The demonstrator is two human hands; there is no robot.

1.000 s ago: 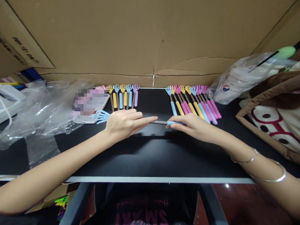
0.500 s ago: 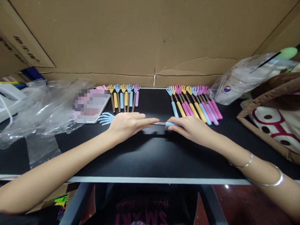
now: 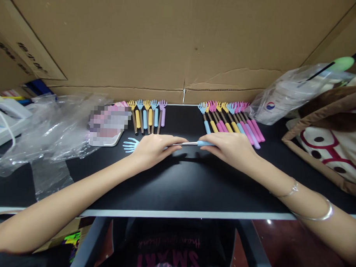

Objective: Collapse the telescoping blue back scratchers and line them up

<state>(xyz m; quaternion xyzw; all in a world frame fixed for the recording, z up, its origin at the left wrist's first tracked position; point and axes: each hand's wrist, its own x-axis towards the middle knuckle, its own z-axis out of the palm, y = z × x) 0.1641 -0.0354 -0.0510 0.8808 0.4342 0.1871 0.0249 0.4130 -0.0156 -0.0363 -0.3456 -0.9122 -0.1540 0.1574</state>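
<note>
A back scratcher with a light-blue hand-shaped head (image 3: pixel 131 145), a metal rod and a blue handle (image 3: pixel 206 144) is held level just above the black table. My left hand (image 3: pixel 154 148) is closed around its rod beside the head, with thumb and fingers pinching the metal. At the other end my right hand (image 3: pixel 231 147) grips the blue handle, most of which is hidden under the fingers. Behind my left hand lies a group of back scratcher heads with rods (image 3: pixel 135 122) and separate coloured handles (image 3: pixel 150 117). A row of back scratchers with handles fitted (image 3: pixel 233 120) lies behind my right hand.
Crumpled clear plastic bags (image 3: pixel 61 129) and a phone-like flat item (image 3: pixel 108 127), partly blurred, lie at left. To the right stand a bagged plastic cup (image 3: pixel 280 100) and a brown-edged cloth bag (image 3: pixel 326 142). A cardboard wall (image 3: pixel 169 43) closes off the back.
The blue head and my left hand have shifted slightly right. My left fingers now pinch the rod where they were stretched straighter before. My right hand still grips the handle.
</note>
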